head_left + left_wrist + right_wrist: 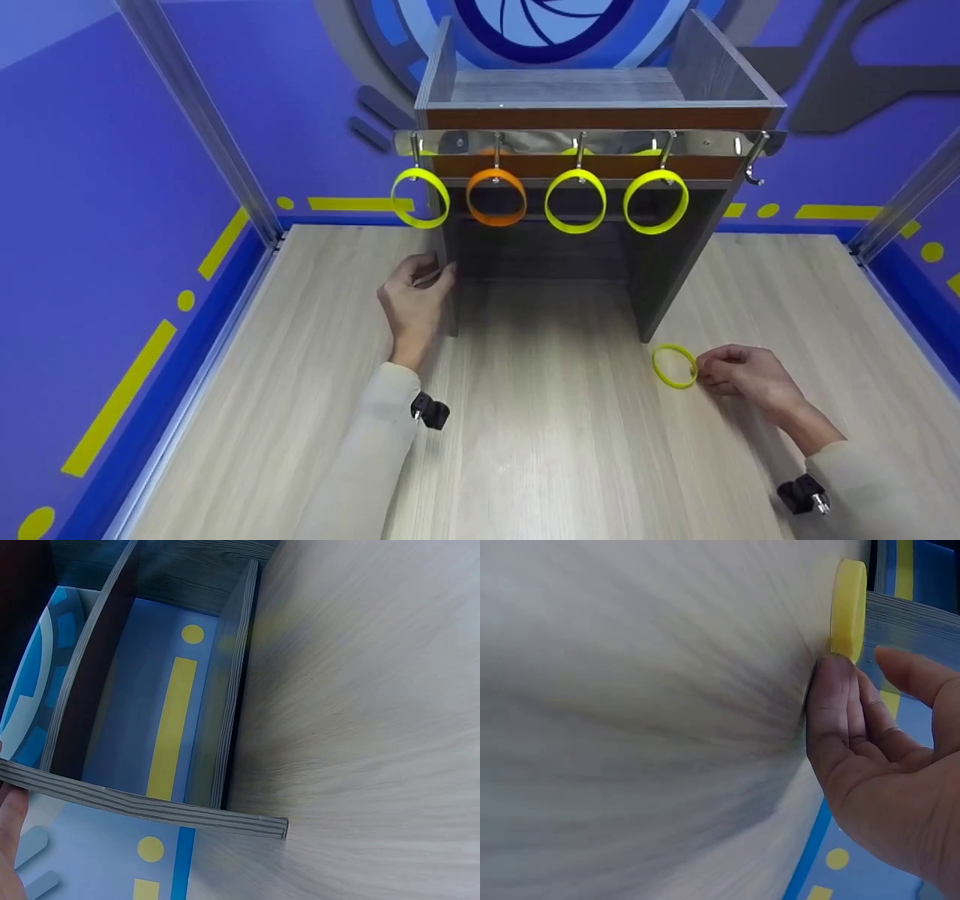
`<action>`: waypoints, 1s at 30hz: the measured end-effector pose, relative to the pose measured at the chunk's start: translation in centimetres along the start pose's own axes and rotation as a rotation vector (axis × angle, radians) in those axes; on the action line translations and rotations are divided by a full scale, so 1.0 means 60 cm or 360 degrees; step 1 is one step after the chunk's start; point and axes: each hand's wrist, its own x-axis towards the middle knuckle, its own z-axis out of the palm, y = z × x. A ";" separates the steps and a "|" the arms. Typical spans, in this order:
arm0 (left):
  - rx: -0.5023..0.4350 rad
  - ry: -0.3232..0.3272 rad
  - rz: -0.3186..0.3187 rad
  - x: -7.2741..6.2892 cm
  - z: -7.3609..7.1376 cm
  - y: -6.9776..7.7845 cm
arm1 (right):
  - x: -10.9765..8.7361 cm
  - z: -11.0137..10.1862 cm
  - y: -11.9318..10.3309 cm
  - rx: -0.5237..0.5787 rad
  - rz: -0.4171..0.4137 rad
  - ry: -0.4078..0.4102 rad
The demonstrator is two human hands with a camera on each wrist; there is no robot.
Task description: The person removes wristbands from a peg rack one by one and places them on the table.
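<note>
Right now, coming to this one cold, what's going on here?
A person's left hand grips the side panel of a gray stand, while the right hand touches a loose yellow ring on the table. Three yellow rings and an orange ring hang on the stand's hooks; the rightmost hook holds none.
</note>
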 end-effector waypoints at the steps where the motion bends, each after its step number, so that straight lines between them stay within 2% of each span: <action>1: -0.0004 -0.0004 -0.0002 0.000 0.001 0.000 | -0.001 0.000 0.000 -0.0035 -0.0001 0.0009; 7: -0.0010 -0.0015 0.0002 -0.001 0.002 0.000 | -0.007 -0.003 -0.013 -0.0212 -0.0063 0.0111; 12: 0.0000 -0.0005 0.0004 -0.001 0.001 0.000 | -0.012 -0.005 -0.043 -0.0231 -0.0236 0.0237; 17: -0.0007 0.0002 0.0033 -0.001 0.001 -0.002 | -0.022 -0.001 -0.083 -0.0170 -0.0437 0.0330; 21: -0.0041 0.0011 0.0056 -0.001 0.001 -0.005 | -0.030 0.004 -0.117 -0.0091 -0.0540 0.0381; 30: -0.0032 0.0014 0.0048 -0.003 0.002 -0.004 | -0.053 0.019 -0.183 0.0264 -0.0833 0.0467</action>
